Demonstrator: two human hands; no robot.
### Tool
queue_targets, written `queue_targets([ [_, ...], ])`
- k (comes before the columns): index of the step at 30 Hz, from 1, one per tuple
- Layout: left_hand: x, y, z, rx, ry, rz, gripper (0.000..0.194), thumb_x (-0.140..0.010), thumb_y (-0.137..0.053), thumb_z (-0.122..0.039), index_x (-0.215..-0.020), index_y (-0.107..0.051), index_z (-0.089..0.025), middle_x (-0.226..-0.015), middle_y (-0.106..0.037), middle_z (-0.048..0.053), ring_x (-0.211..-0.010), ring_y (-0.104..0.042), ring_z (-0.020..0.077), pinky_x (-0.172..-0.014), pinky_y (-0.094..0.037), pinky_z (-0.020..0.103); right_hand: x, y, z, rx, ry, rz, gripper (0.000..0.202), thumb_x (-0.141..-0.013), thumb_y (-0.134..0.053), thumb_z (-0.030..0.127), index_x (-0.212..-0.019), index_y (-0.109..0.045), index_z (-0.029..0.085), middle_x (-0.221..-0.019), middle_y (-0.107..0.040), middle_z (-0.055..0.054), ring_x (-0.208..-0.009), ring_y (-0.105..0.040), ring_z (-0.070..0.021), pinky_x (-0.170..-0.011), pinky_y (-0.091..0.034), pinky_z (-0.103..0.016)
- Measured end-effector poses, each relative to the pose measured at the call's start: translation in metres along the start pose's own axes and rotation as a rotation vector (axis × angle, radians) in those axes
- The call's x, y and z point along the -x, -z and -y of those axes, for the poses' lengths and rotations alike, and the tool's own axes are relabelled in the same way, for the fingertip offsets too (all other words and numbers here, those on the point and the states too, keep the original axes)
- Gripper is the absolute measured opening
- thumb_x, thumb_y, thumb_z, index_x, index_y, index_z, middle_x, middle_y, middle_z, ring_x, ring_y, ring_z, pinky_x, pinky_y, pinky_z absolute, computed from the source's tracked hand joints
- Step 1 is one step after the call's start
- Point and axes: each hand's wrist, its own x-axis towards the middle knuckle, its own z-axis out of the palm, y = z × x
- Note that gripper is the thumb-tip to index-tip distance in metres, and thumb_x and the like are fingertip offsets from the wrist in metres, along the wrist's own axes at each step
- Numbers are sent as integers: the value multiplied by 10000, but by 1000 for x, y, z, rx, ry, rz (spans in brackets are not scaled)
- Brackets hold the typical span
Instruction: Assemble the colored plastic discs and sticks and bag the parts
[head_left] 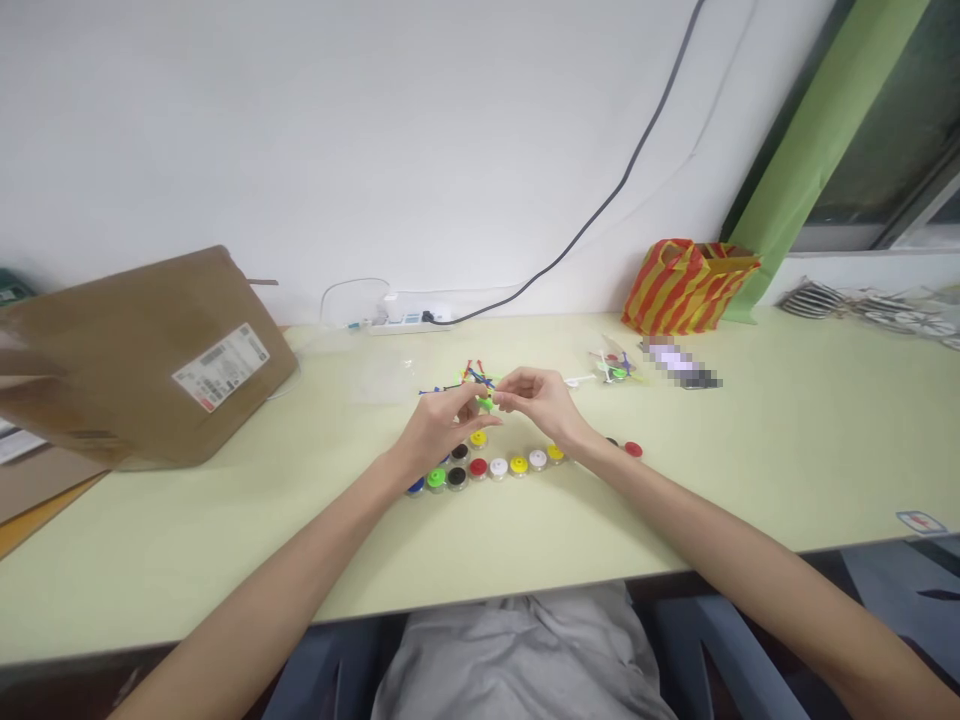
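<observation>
Above the table, my left hand (439,425) is closed around a small bright green plastic piece (486,404), partly hidden by the fingers. Close against it, my right hand (544,400) has its thumb and fingertips pinched together; what they grip, if anything, is too small to make out. Just beyond the hands lie thin plastic sticks (474,370) in red, blue, yellow and black. Below them runs a line of round coloured pieces on clear bases, among them a red one (478,468), a white one (499,468) and a green one (436,479). My forearms partly cover the line's ends.
At left stands a large cardboard box (142,350). A power strip (409,319) with a black cable (600,205) sits by the wall. Toward the right are a clear bag of plastic parts (616,368), a pixelated dark object (682,364) and a striped bag (675,295).
</observation>
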Motion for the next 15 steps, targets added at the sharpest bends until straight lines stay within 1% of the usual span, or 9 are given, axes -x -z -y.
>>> queue_targets([
  [4, 0, 0, 0, -16, -22, 9, 250, -934, -640, -449, -1014, -615, -213, -677, -618, -46, -578, -564, 94, -613, -468, 211, 1, -1, 3, -25, -5, 25, 331, -725, -825, 474, -827, -726, 174, -820, -741, -62, -747, -662, -174, -714, -530, -320],
  [7, -1, 1, -2, -21, -14, 23, 222, -952, -618, -427, -1023, -620, -216, -700, -639, -39, -595, -571, 96, -635, -477, 215, 1, -1, 4, -43, -7, 48, 309, -741, -817, 449, -840, -736, 168, -833, -743, -62, -758, -660, -170, -715, -524, -312],
  [15, -2, 1, -4, -57, -13, -4, 169, -983, -560, -377, -1018, -614, -220, -714, -668, -27, -609, -612, 107, -633, -493, 221, 1, 1, 3, -13, 4, 102, 298, -794, -764, 450, -898, -756, 170, -882, -742, -55, -789, -648, -161, -712, -519, -291],
])
